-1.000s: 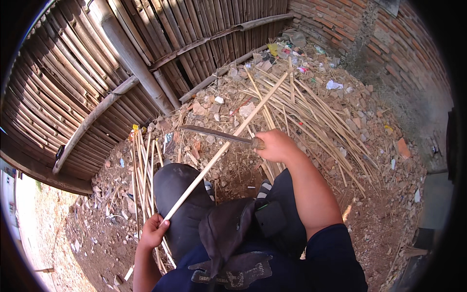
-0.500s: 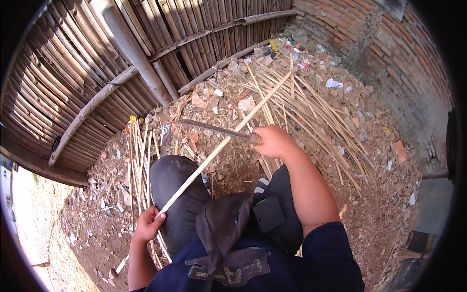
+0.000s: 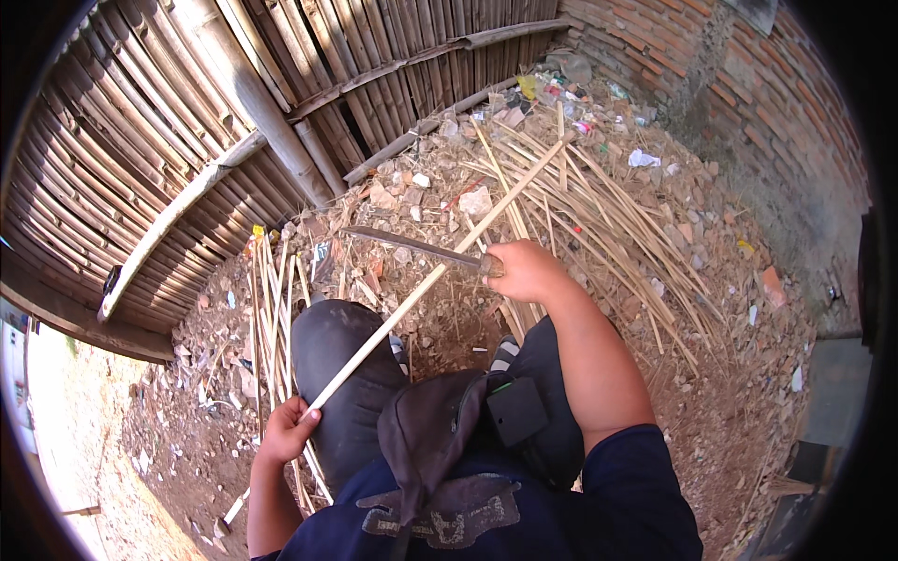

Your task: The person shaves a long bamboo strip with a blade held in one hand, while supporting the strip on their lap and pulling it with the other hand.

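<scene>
**Knife on a bamboo strip, person seated on dirt ground**

Right hand (image 3: 524,271) has its fingers wrapped tight round the handle of a long knife (image 3: 416,246); the blade points toward the person's left and lies across a pale bamboo strip (image 3: 440,271). Left hand (image 3: 285,432) has its fingers closed on the strip's near end, low beside the left knee. The strip runs diagonally from that hand up and away to the right, over the dark-trousered knee (image 3: 341,374), its far tip reaching the heap of loose strips (image 3: 599,206) on the ground ahead (rubble and litter mixed in). A second small bundle of strips (image 3: 271,299) lies on the dirt left of the knee. Slatted bamboo fence (image 3: 187,122) at the left, brick wall (image 3: 748,84) at the right. Whether the blade edge bites into the strip I cannot tell.
</scene>
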Motion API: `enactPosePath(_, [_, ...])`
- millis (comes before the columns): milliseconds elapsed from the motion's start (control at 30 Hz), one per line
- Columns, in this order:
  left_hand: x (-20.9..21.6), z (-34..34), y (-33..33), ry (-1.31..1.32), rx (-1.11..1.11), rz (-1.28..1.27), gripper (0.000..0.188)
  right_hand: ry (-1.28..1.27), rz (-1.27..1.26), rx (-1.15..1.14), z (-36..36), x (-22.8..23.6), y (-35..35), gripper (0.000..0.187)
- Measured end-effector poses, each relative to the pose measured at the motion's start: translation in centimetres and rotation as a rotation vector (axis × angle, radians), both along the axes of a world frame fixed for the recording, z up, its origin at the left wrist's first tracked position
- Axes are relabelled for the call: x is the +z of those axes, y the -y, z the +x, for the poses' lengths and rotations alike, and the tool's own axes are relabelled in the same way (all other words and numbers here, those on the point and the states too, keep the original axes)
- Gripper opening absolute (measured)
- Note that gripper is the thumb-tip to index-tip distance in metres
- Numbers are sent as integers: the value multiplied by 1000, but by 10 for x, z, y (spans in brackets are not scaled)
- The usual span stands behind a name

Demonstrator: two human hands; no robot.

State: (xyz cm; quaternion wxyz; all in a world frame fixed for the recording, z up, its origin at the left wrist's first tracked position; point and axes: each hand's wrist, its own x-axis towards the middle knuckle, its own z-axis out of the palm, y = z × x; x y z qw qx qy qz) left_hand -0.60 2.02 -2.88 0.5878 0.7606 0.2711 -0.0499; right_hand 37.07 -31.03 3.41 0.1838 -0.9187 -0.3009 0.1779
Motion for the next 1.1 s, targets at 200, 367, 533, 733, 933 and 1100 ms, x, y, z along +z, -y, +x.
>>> enactPosePath(200, [-5,1,1,23,12,1,30,60,75,-105,25,-26,19,57])
enactPosePath(367, [1,2,1,-5,7,58,31,13,-17,-82,14,-15,12,51])
enactPosePath(533, [-2,-1,-2,-14,9,40,31,-36,-12,54,-4,8,-2,44])
enactPosePath(733, [-5,2,2,19,13,27,31,7,124,-113,29,-26,22,43])
enactPosePath(933, [1,3,2,9,1,41,30,85,86,-71,10,-18,13,41])
enactPosePath(1100, [-1,-1,2,19,15,37,30,-44,11,48,6,2,4,45])
